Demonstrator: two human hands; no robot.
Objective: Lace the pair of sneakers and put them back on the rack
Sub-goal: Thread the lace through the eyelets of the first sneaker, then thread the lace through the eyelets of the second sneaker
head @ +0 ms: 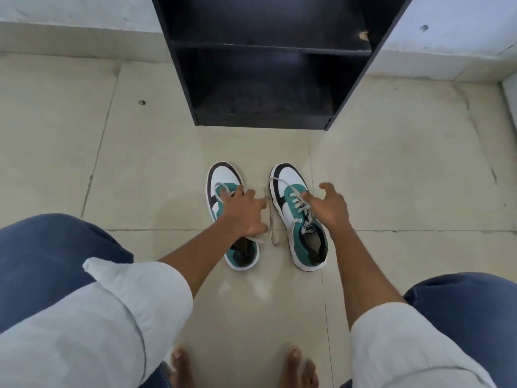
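Observation:
Two teal, white and black sneakers stand side by side on the floor, toes pointing toward the rack. My left hand lies over the middle of the left sneaker, fingers spread across its laces. My right hand hovers at the outer side of the right sneaker with fingers apart, fingertips at its laces. Loose grey lace ends trail on the floor between the shoes. The right sneaker's laces are threaded through its eyelets; the left sneaker's lacing is mostly hidden by my hand.
A black shoe rack with open shelves stands straight ahead on the tiled floor, against a white wall. My knees in blue jeans and my bare feet frame the near edge of the view.

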